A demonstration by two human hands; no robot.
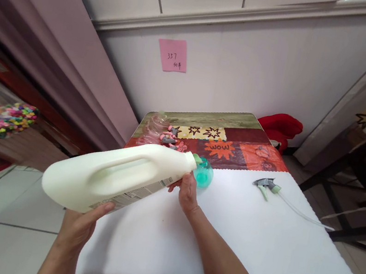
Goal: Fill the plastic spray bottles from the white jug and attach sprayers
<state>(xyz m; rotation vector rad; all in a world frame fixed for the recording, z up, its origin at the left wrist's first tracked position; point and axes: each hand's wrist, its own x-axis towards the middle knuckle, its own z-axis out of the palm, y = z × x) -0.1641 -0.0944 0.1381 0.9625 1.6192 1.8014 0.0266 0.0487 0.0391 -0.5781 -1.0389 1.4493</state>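
Note:
A large cream-white plastic jug (66, 180) with a built-in handle is tilted, its neck toward the right. My left hand (87, 219) supports its bottom end from below, thumb on the label. Near the neck, my right hand (188, 191) grips the jug from underneath; some of its fingers are hidden. The jug's mouth, with a pale green spout, is at the opening of a small translucent teal bottle (203, 178) standing on the white cloth (242, 245). To the right lies a grey and green spray trigger head (268, 186) with a long clear tube.
Clear pink bottles (152, 127) and pink-grey spray heads (170, 137) stand at the table's back left. A patterned red cover (237, 150) lies behind the cloth. A dark stool (344, 197) is at the right, a pink note (172, 56) on the wall.

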